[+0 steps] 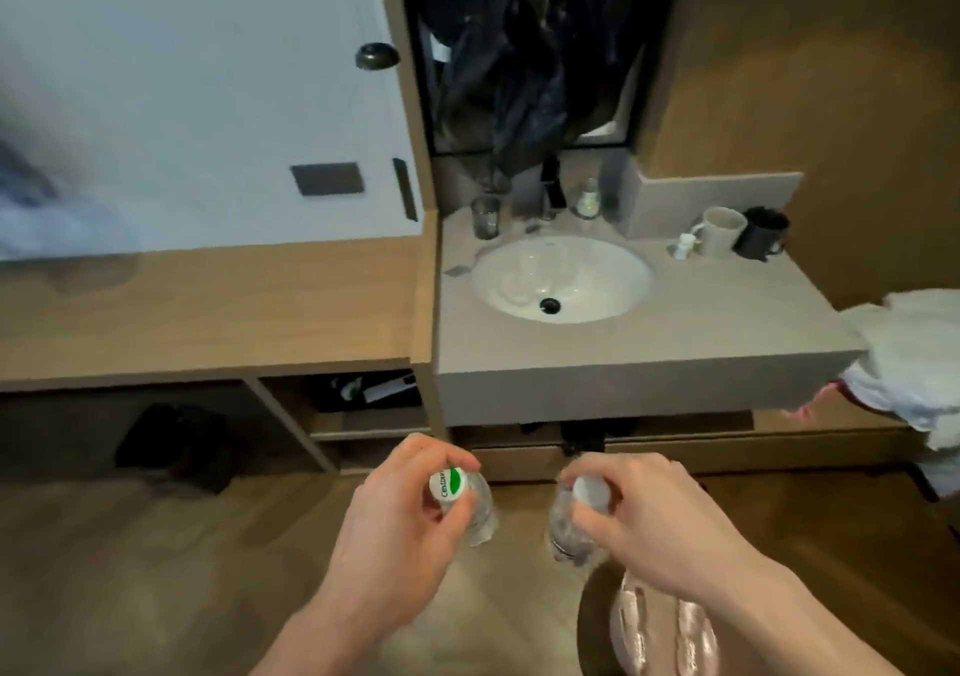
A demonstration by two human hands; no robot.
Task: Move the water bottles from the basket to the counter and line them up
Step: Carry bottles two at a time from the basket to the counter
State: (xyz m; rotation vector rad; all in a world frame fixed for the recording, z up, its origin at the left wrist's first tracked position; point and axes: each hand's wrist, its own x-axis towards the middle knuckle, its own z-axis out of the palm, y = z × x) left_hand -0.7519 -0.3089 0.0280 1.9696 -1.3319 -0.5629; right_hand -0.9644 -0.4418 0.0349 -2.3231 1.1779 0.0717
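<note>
My left hand [400, 514] grips a clear water bottle [480, 517] by its neck; its white cap has a green mark. My right hand [644, 525] holds a second clear water bottle [563, 532] by its white cap. Both bottles hang upright over the wooden floor, in front of the grey counter [649, 353]. The dark round basket [592, 628] sits at the bottom right under my right forearm, with more clear bottles [670, 634] lying in it.
A white sink [561, 278] is set in the counter. A glass [485, 215], a tap, a white mug [719, 231] and a black mug [763, 234] stand along its back. White towels [904, 358] hang at the right edge. A wooden desk [208, 301] adjoins on the left.
</note>
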